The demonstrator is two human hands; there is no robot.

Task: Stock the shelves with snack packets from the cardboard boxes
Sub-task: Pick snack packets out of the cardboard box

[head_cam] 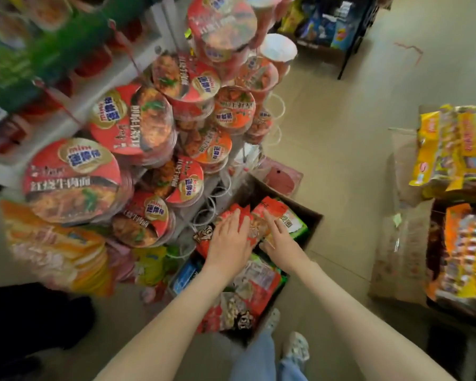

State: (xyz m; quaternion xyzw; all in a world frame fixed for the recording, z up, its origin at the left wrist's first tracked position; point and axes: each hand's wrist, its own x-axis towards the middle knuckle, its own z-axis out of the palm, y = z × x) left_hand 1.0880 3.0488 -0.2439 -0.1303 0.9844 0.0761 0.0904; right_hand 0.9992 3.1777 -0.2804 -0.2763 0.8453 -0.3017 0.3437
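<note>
Two bare hands are down in the open brown cardboard box (311,218) in the lower middle of the frame. The left hand (227,239) lies flat, fingers straight, on top of the shiny red snack packets (271,211) that stand packed in the box. The right hand (279,240) is just beside it, fingers straight and a little spread, touching the same bunch. Neither hand is curled round a packet yet. We think the hands sit side by side like this to gather the bunch from both ends, so many packets can come out at once.

The box stands on the pale tiled floor (327,119), right at the foot of the white wire rack (282,108), so the packets have a short way to go. The rack runs from the upper middle to the left of the frame. It is full of round red noodle cups (72,180), tipped so we can read the lids. The white shelves (74,111) in the upper left are blurry. At the right edge, more brown boxes (399,251) hold yellow packets (445,149), waiting for their turn, we guess.
</note>
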